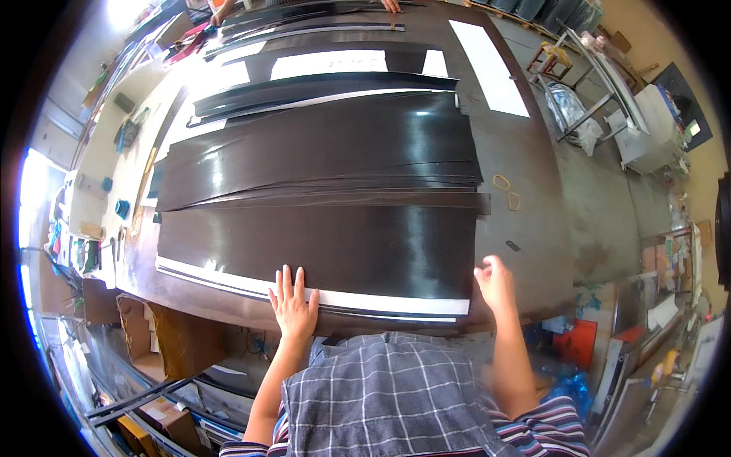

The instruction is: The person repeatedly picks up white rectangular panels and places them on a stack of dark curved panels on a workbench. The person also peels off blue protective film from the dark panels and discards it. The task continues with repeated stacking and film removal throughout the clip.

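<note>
- Left hand (293,301) lies flat, fingers spread, palm down on the near edge of the nearest black sheet (320,247), over its white backing strip (381,301), at lower centre of the frame; it grips nothing.
- Right hand (495,280) is at that sheet's right near corner, fingers curled at the edge; whether it pinches the sheet cannot be told.
- Nearest black sheet is long and glossy, lying flat across the dark counter (533,167), filling the middle of the frame.
- More black sheets (320,145) lie stacked and overlapping just beyond it, toward the top.
- Two yellow rubber bands (506,190) rest on the bare counter right of the stack.
- White paper sheets (487,65) lie at upper right and upper centre.
- Cardboard boxes (164,335) sit below the counter at lower left.
</note>
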`<control>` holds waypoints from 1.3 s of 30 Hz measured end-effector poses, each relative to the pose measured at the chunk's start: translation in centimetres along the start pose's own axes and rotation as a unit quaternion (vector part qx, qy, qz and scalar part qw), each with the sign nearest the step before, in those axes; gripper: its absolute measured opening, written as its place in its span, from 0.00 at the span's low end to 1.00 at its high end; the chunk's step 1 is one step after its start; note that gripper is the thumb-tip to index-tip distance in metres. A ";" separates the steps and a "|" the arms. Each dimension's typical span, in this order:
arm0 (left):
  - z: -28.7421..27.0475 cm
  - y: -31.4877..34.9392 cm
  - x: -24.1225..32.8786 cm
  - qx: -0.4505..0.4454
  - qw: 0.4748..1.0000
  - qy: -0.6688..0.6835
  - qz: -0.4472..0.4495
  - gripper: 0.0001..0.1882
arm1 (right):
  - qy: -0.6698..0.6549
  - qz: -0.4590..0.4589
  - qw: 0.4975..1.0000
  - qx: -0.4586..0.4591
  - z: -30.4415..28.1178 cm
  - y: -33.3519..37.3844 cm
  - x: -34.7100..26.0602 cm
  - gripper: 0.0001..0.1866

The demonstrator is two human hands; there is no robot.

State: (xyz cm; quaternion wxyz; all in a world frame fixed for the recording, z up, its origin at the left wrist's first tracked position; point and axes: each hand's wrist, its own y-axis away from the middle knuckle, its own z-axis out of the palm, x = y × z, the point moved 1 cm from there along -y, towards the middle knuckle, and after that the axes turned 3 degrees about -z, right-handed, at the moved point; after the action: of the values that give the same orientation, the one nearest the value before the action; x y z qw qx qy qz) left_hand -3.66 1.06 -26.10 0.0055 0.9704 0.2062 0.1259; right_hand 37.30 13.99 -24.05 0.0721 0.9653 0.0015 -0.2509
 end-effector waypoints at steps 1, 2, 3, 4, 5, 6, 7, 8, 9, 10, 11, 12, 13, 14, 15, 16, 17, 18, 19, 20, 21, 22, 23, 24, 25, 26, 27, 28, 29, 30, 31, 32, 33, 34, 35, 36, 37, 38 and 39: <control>0.2 0.5 0.0 -0.011 1.000 0.003 -0.003 0.33 | -0.001 -0.031 0.999 0.034 -0.4 -0.6 -0.4 0.16; 0.4 1.1 0.1 -0.022 1.000 0.006 -0.007 0.33 | -0.002 -0.062 0.996 0.068 -0.8 -1.4 -1.0 0.16; 0.0 1.5 0.4 -0.023 1.000 0.000 -0.016 0.33 | -0.004 -0.096 0.990 0.101 -1.0 -2.6 -1.9 0.16; 0.1 2.1 0.3 -0.012 1.000 0.003 -0.012 0.33 | -0.042 -0.099 0.991 0.083 -0.8 -4.0 -3.0 0.16; 0.2 2.3 0.4 -0.015 1.000 0.003 -0.011 0.33 | -0.023 -0.153 0.984 0.093 -0.6 -5.4 -3.8 0.16; 0.2 2.2 0.4 -0.013 1.000 -0.001 -0.010 0.33 | -0.022 -0.174 0.981 0.083 -0.3 -6.9 -4.8 0.16; 0.2 2.1 0.5 -0.012 1.000 0.005 -0.009 0.33 | 0.000 -0.211 0.974 0.081 0.0 -8.1 -6.1 0.16; 0.2 2.0 0.6 -0.011 1.000 0.011 -0.007 0.33 | 0.018 -0.233 0.969 0.077 0.7 -9.7 -6.7 0.16; 0.2 1.9 0.4 -0.008 1.000 0.015 -0.011 0.33 | 0.033 -0.250 0.965 0.065 1.3 -11.1 -7.8 0.16; 0.1 1.8 0.2 -0.003 1.000 0.018 -0.009 0.33 | 0.046 -0.267 0.961 0.052 1.8 -12.0 -8.7 0.16; 0.0 1.6 -0.1 0.003 1.000 0.021 -0.007 0.33 | 0.072 -0.279 0.957 0.046 2.1 -13.0 -9.2 0.16; 0.0 1.4 -0.5 0.010 1.000 0.025 -0.007 0.33 | 0.097 -0.293 0.950 0.039 2.5 -13.9 -9.9 0.16; -0.1 1.2 -0.7 0.004 1.000 0.025 -0.006 0.33 | 0.123 -0.306 0.943 0.033 2.9 -14.5 -10.6 0.15; -0.1 1.0 -0.8 -0.001 1.000 0.025 -0.004 0.33 | 0.145 -0.302 0.942 0.031 3.0 -14.9 -11.1 0.16; 0.1 0.9 -1.2 -0.005 1.000 0.027 -0.009 0.33 | 0.166 -0.304 0.938 0.026 3.2 -15.3 -11.6 0.16; 0.0 1.0 -1.5 0.006 1.000 0.029 -0.006 0.33 | 0.184 -0.310 0.933 0.022 3.4 -15.8 -12.1 0.16; 0.1 1.0 -1.3 0.000 0.999 0.035 -0.003 0.33 | 0.184 -0.318 0.930 0.016 3.3 -16.3 -11.8 0.18; -0.2 1.0 -1.3 -0.005 0.999 0.037 -0.008 0.34 | 0.183 -0.318 0.930 0.001 2.8 -16.1 -12.1 0.19; -0.1 1.2 -1.4 -0.002 0.999 0.040 -0.008 0.33 | 0.143 -0.303 0.942 0.002 2.5 -15.7 -12.3 0.21; -0.1 1.1 -1.4 0.001 0.999 0.043 -0.007 0.33 | 0.134 -0.296 0.945 0.024 2.3 -15.1 -12.8 0.23; -0.4 1.0 -1.4 -0.003 0.999 0.043 -0.006 0.33 | 0.103 -0.347 0.931 0.034 2.1 -14.9 -12.4 0.23; 0.0 1.0 -1.8 0.007 0.999 0.052 -0.003 0.32 | 0.081 -0.403 0.909 0.064 2.0 -14.7 -12.4 0.18; -0.3 1.0 -1.8 0.005 0.997 0.071 -0.016 0.32 | 0.082 -0.429 0.897 0.075 1.4 -13.7 -13.0 0.11; -0.7 1.0 -1.8 -0.001 0.995 0.092 -0.024 0.32 | 0.075 -0.428 0.895 0.101 0.5 -11.8 -14.2 0.05; -1.2 1.0 -1.6 0.026 0.994 0.102 -0.036 0.31 | 0.092 -0.438 0.889 0.098 -0.1 -10.3 -14.6 0.09; -1.3 0.6 -1.9 0.047 0.976 0.201 -0.070 0.30 | 0.079 -0.455 0.881 0.106 -0.4 -8.6 -14.6 0.12; -1.1 0.0 -2.4 0.069 0.947 0.298 -0.099 0.30 | 0.088 -0.462 0.875 0.118 -0.2 -7.3 -13.8 0.14; -0.6 -0.8 -2.8 0.091 0.906 0.393 -0.126 0.29 | 0.074 -0.457 0.880 0.110 -0.3 -5.7 -13.4 0.13; 0.1 -2.3 -2.6 0.102 0.786 0.575 -0.201 0.28 | 0.067 -0.458 0.878 0.118 -0.4 -4.3 -12.4 0.13; 0.1 -4.0 -3.3 0.069 0.705 0.671 -0.220 0.30 | 0.082 -0.451 0.879 0.127 -0.2 -3.1 -10.8 0.13; -0.5 -5.2 -3.7 0.053 0.585 0.767 -0.257 0.31 | 0.092 -0.462 0.874 0.121 -0.2 -1.8 -9.7 0.13; -1.0 -6.2 -4.2 0.037 0.449 0.845 -0.286 0.32 | 0.102 -0.472 0.868 0.116 -0.1 -0.7 -8.7 0.13; -1.3 -6.9 -5.0 0.036 0.396 0.881 -0.255 0.31 | 0.119 -0.463 0.874 0.090 0.2 0.3 -7.1 0.13; -1.3 -7.4 -6.0 0.038 0.342 0.912 -0.223 0.31 | 0.134 -0.454 0.879 0.062 0.3 1.1 -5.5 0.14; -0.4 -8.2 -7.5 0.045 0.312 0.922 -0.226 0.25 | 0.162 -0.436 0.885 0.032 0.2 1.9 -4.4 0.15; 0.6 -9.0 -9.1 0.065 0.303 0.921 -0.238 0.22 | 0.223 -0.408 0.885 -0.029 0.5 2.0 -2.2 0.22; 0.6 -9.8 -9.8 0.079 0.308 0.911 -0.262 0.24 | 0.263 -0.346 0.898 -0.070 0.3 2.6 -2.3 0.27; 0.6 -10.8 -10.5 0.094 0.313 0.901 -0.286 0.25 | 0.302 -0.282 0.904 -0.110 0.2 3.1 -2.7 0.32; -0.7 -11.9 -10.2 0.085 0.386 0.853 -0.342 0.28 | 0.259 -0.250 0.924 -0.130 0.0 3.4 -4.1 0.36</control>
State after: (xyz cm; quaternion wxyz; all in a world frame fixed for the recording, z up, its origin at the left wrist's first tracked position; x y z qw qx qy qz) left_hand -17.58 7.81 -28.59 -0.2130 0.1968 0.4269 0.8565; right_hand 33.84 10.78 -21.63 0.1287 0.9471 0.2941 0.0004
